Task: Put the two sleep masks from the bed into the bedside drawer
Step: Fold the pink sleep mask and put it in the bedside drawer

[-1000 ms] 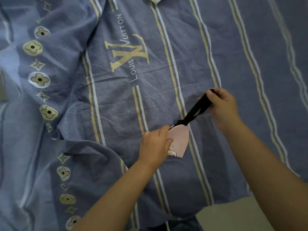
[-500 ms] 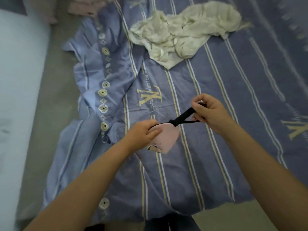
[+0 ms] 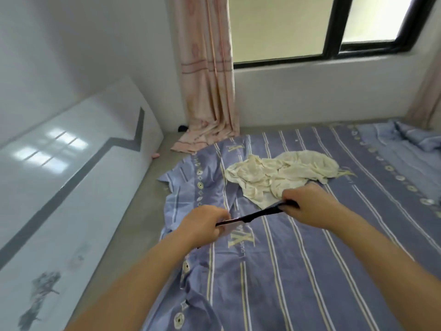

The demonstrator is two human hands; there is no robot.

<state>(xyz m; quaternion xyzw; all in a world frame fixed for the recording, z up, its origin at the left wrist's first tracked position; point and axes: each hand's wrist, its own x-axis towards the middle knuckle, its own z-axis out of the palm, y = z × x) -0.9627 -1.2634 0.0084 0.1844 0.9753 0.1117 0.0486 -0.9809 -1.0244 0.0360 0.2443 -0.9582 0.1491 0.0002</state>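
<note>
A pink sleep mask with a black strap is held up above the blue striped bedcover. My left hand grips the pink pad, which is mostly hidden behind the fingers. My right hand pinches the far end of the black strap, pulled taut between both hands. No second mask and no bedside drawer are in view.
A crumpled cream cloth lies on the bed beyond my hands. A white glossy panel runs along the left with a strip of grey floor beside the bed. A pink curtain and a window stand behind.
My head has tilted up from the bedcover to the room. Both hands lifted the mask off the bed, and the strap is stretched out flatter between them.
</note>
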